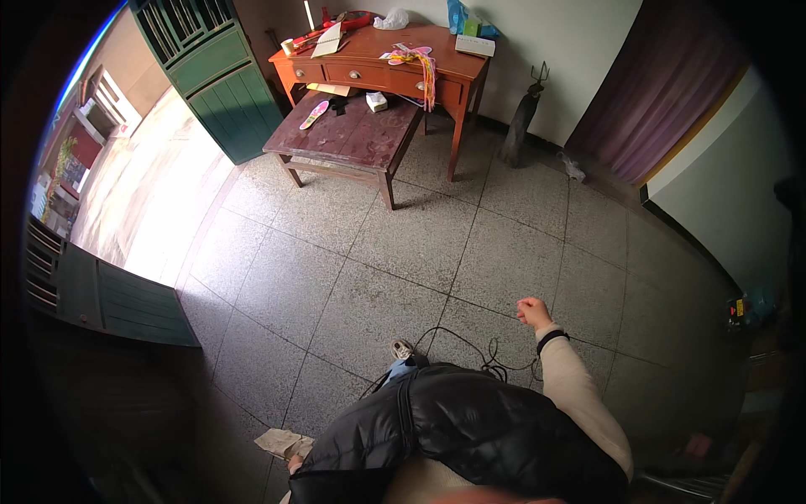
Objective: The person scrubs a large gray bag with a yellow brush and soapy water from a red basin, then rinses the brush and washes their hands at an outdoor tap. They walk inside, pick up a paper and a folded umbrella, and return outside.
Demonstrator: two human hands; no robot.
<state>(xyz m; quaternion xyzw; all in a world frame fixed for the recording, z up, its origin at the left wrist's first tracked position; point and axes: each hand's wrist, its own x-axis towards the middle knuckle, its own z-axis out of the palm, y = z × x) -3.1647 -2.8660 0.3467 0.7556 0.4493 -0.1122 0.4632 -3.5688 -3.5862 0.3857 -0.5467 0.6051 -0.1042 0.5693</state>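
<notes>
Low at my left side, my left hand (pixel 295 463) is mostly hidden by my black padded vest. Its visible fingers are at the edge of a crumpled beige piece (pixel 282 442), cloth or paper, and seem to grip it. My right hand (pixel 533 312) is held out over the floor at the right, fingers curled in, with nothing seen in it. A black band (pixel 552 339) circles that wrist. On the floor beneath runs a loose black cable (pixel 492 357), apart from the hand. One shoe (pixel 402 349) shows below my vest.
Ahead stands a low dark-red table (pixel 353 139) with a shoe insole (pixel 315 115) and a small white box. Behind it is an orange-brown desk (pixel 378 46) holding coloured thread. A green door (pixel 220 92) stands open at left; a purple curtain (pixel 651 101) hangs at right.
</notes>
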